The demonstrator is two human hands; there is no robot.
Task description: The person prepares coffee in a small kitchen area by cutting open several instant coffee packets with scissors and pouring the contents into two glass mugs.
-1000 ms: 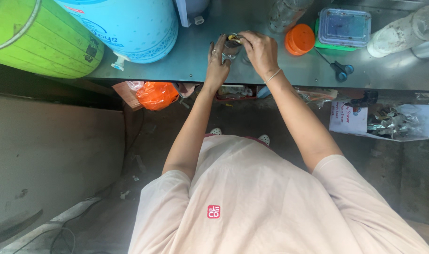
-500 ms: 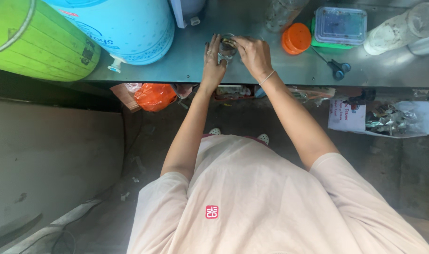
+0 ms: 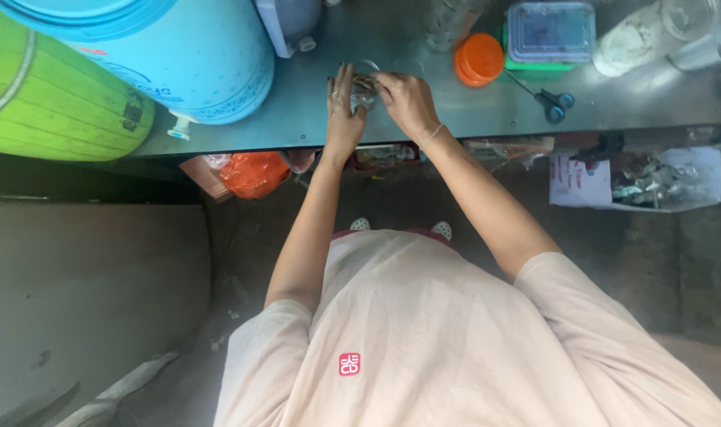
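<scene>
A clear glass cup (image 3: 363, 85) stands on the steel counter (image 3: 423, 119) in front of me. My left hand (image 3: 342, 111) wraps around the cup's left side and holds it. My right hand (image 3: 406, 101) reaches over the cup's rim, fingers bent at its opening; whatever small thing they pinch is hidden. Both arms stretch forward from my pale shirt.
A large blue drum (image 3: 170, 55) and a green drum (image 3: 48, 103) stand at the left. An orange lid (image 3: 479, 58), a lidded plastic box (image 3: 550, 33), blue-handled scissors (image 3: 552, 100) and clear bottles (image 3: 637, 39) lie at the right. An orange bag (image 3: 253, 172) hangs under the counter.
The view has shifted slightly; both hands stay at the glass cup, with the right hand's fingers now bent closer over its rim.
</scene>
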